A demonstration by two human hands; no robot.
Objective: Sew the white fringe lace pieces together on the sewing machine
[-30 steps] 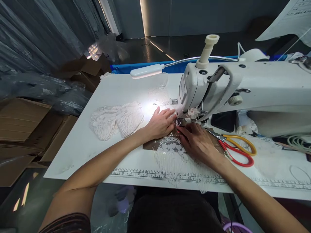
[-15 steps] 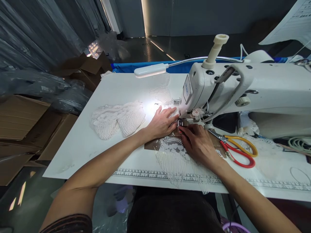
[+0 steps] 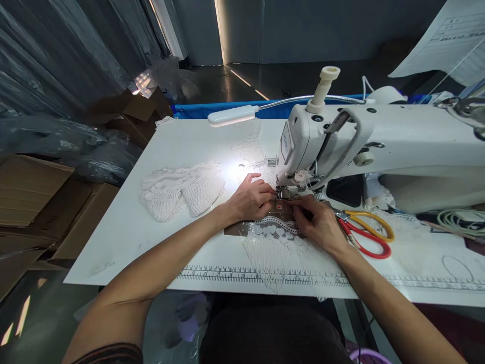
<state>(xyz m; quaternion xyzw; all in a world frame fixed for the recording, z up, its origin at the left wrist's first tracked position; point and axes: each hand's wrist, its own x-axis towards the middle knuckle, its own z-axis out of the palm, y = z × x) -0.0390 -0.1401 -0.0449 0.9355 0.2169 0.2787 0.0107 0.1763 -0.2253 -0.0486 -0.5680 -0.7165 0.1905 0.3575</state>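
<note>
A white sewing machine [image 3: 379,146] stands on the white table [image 3: 125,227]. White lace fabric [image 3: 271,247] lies under its presser foot [image 3: 283,192] and hangs over the table's front edge. My left hand [image 3: 250,198] presses on the lace just left of the foot, fingers curled. My right hand [image 3: 317,222] pinches the lace and a small red-marked tag right below the foot. A brown sheet [image 3: 237,230] lies beneath the lace.
Red and yellow-handled scissors [image 3: 366,235] lie right of my right hand. A pile of lace pieces [image 3: 182,189] sits at the left under the gooseneck lamp [image 3: 232,115]. A printed ruler [image 3: 242,274] runs along the front edge. Cardboard boxes [image 3: 34,192] stand left of the table.
My left fingers have curled from flat to bent. My right hand has drawn back a little from the presser foot and now pinches the lace edge.
</note>
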